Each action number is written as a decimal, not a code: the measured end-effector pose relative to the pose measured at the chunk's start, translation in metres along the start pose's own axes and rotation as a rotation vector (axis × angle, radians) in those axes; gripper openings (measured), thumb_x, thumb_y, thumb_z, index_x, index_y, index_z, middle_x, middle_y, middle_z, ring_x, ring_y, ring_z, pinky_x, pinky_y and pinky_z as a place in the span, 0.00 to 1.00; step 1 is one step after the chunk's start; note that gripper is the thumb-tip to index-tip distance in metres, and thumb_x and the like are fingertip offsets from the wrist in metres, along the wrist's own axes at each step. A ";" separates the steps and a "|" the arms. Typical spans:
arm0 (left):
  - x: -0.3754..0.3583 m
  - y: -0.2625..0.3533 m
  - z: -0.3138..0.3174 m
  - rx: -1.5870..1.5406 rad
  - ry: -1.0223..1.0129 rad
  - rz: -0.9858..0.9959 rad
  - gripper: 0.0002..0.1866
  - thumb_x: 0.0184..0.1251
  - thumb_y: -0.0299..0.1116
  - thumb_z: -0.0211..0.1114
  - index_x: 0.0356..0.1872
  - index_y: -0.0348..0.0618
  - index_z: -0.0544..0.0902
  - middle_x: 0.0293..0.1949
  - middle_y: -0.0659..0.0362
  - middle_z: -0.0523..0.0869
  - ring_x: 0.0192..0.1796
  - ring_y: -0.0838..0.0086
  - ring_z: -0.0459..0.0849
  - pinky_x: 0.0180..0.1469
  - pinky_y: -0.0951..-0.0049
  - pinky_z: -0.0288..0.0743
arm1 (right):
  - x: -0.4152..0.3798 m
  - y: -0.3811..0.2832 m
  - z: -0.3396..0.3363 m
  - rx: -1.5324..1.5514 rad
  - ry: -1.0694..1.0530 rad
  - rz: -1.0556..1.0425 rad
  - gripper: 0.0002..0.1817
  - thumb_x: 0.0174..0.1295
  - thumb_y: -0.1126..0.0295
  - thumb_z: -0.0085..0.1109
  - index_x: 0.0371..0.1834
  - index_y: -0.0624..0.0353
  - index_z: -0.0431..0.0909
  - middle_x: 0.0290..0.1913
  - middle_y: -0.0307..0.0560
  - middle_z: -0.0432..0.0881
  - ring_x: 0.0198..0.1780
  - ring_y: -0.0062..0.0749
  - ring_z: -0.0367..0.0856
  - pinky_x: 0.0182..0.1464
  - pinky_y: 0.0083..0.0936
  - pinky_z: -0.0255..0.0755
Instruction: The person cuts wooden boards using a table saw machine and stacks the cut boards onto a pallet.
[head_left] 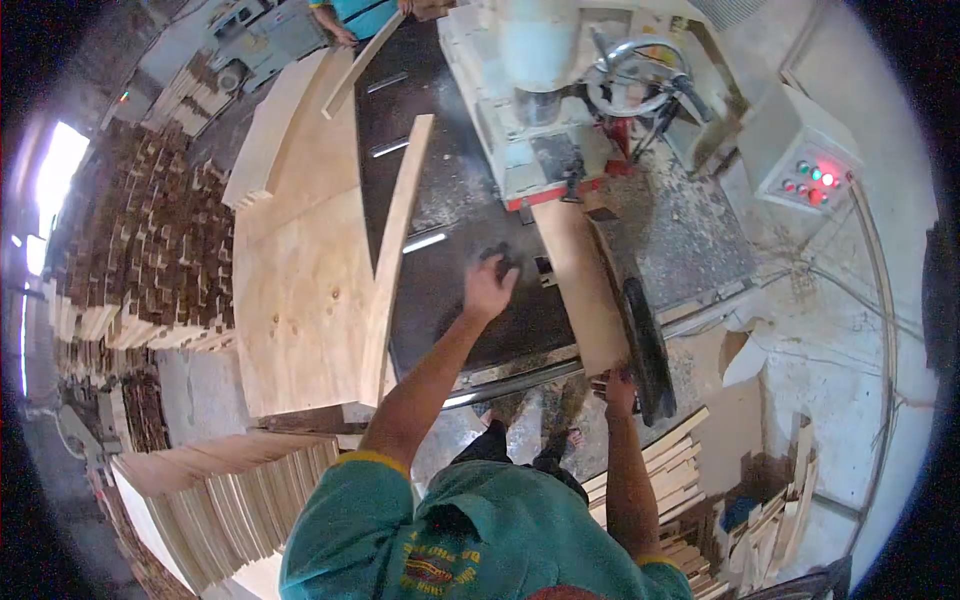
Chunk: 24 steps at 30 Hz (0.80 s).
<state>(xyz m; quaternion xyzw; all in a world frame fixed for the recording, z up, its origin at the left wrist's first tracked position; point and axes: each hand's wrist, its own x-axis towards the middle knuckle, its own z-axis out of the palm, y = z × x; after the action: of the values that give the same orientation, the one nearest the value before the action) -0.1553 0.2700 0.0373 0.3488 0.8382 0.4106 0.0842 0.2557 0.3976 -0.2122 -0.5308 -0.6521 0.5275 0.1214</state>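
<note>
A wide wooden board [582, 290] lies on the machine's dark table, its far end under the red-edged machine head [560, 190]. My right hand [615, 390] grips the board's near end at the table's front edge. Left of the board, my left hand [490, 287] is over the dark table, its fingers curled on a small dark object that I cannot make out. A long narrow wooden strip [403, 220] lies at the left of the dark table, partly over the plywood sheet [300, 310]. Beside the board on the right is a long black guide [648, 350].
A co-worker's hand [345, 37] shows at the table's far end, near another strip [362, 65]. Stacked wood [150, 230] stands left, curved pieces [230, 500] lower left. A control box [800, 160] with lit buttons is at the right. Wood offcuts [670, 470] lie lower right.
</note>
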 end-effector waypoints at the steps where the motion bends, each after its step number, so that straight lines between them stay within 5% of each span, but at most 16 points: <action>1: -0.019 -0.001 -0.032 0.149 0.103 -0.032 0.27 0.61 0.46 0.69 0.52 0.35 0.80 0.48 0.42 0.81 0.53 0.43 0.76 0.58 0.46 0.68 | -0.001 -0.024 0.002 0.037 0.006 0.028 0.23 0.72 0.47 0.50 0.39 0.59 0.76 0.30 0.45 0.82 0.26 0.35 0.85 0.25 0.29 0.77; 6: -0.114 -0.077 -0.136 0.794 0.482 -0.384 0.35 0.62 0.49 0.66 0.63 0.35 0.69 0.55 0.38 0.73 0.61 0.46 0.68 0.63 0.43 0.60 | -0.021 -0.177 0.005 0.402 -0.022 0.262 0.20 0.71 0.54 0.52 0.37 0.63 0.78 0.30 0.48 0.83 0.26 0.36 0.85 0.27 0.32 0.79; 8: -0.141 -0.099 -0.156 0.783 0.319 -0.673 0.36 0.64 0.51 0.64 0.64 0.34 0.68 0.55 0.40 0.72 0.59 0.49 0.69 0.60 0.45 0.63 | -0.013 -0.192 0.011 0.502 -0.041 0.203 0.19 0.71 0.57 0.52 0.35 0.65 0.78 0.31 0.48 0.83 0.28 0.36 0.85 0.28 0.33 0.80; 10: -0.162 -0.147 -0.158 0.803 0.230 -0.493 0.34 0.66 0.50 0.63 0.62 0.33 0.70 0.52 0.42 0.74 0.58 0.50 0.70 0.59 0.47 0.65 | -0.003 -0.209 0.018 0.281 0.025 0.121 0.19 0.73 0.56 0.52 0.36 0.63 0.78 0.31 0.45 0.82 0.32 0.33 0.86 0.31 0.33 0.80; 12: -0.172 -0.154 -0.161 0.822 0.132 -0.294 0.32 0.67 0.50 0.62 0.61 0.32 0.71 0.50 0.43 0.77 0.57 0.51 0.71 0.58 0.50 0.68 | -0.012 -0.238 0.015 0.518 -0.110 0.090 0.19 0.74 0.56 0.51 0.36 0.62 0.79 0.31 0.43 0.82 0.33 0.31 0.85 0.32 0.31 0.80; 13: -0.180 -0.143 -0.165 0.685 0.180 -0.231 0.28 0.70 0.49 0.61 0.55 0.30 0.74 0.44 0.44 0.79 0.53 0.53 0.74 0.55 0.54 0.70 | -0.026 -0.243 0.011 0.725 -0.276 0.042 0.19 0.74 0.55 0.51 0.36 0.60 0.79 0.30 0.41 0.81 0.34 0.29 0.85 0.33 0.30 0.79; 15: -0.202 -0.134 -0.162 0.530 0.216 -0.155 0.25 0.72 0.48 0.60 0.49 0.29 0.78 0.38 0.45 0.80 0.49 0.55 0.76 0.51 0.59 0.72 | -0.049 -0.239 -0.001 0.591 -0.245 -0.077 0.18 0.75 0.55 0.50 0.35 0.59 0.79 0.29 0.40 0.80 0.32 0.27 0.83 0.33 0.28 0.78; 17: -0.226 -0.133 -0.164 -0.105 0.110 -0.492 0.23 0.74 0.46 0.59 0.35 0.29 0.81 0.26 0.53 0.79 0.37 0.66 0.77 0.42 0.67 0.72 | -0.076 -0.240 -0.023 0.445 -0.225 -0.194 0.18 0.75 0.55 0.50 0.34 0.57 0.79 0.29 0.38 0.80 0.31 0.26 0.82 0.33 0.27 0.76; 19: -0.258 -0.072 -0.171 -0.239 0.140 -0.569 0.24 0.75 0.46 0.59 0.30 0.31 0.81 0.26 0.61 0.76 0.32 0.77 0.72 0.36 0.73 0.68 | -0.122 -0.243 -0.050 0.252 -0.238 -0.025 0.18 0.75 0.55 0.50 0.33 0.57 0.79 0.29 0.38 0.81 0.30 0.24 0.80 0.32 0.25 0.74; 20: -0.277 -0.078 -0.170 -0.336 0.127 -0.594 0.22 0.75 0.46 0.59 0.31 0.33 0.81 0.26 0.63 0.76 0.32 0.81 0.71 0.36 0.75 0.67 | -0.141 -0.234 -0.054 0.618 -0.269 -0.050 0.20 0.74 0.53 0.51 0.33 0.57 0.79 0.29 0.39 0.81 0.29 0.25 0.79 0.33 0.25 0.74; 24: -0.340 -0.057 -0.176 -0.549 0.194 -0.425 0.19 0.74 0.44 0.61 0.35 0.34 0.82 0.29 0.65 0.77 0.33 0.83 0.70 0.35 0.75 0.66 | -0.173 -0.178 -0.079 0.632 -0.249 -0.014 0.18 0.74 0.53 0.52 0.37 0.57 0.80 0.31 0.41 0.82 0.30 0.26 0.80 0.34 0.28 0.76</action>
<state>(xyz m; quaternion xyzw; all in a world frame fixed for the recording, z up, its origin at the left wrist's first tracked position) -0.0075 -0.0869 0.0600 0.0904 0.7547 0.6249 0.1782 0.2827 0.3210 0.0355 -0.3937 -0.4697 0.7636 0.2031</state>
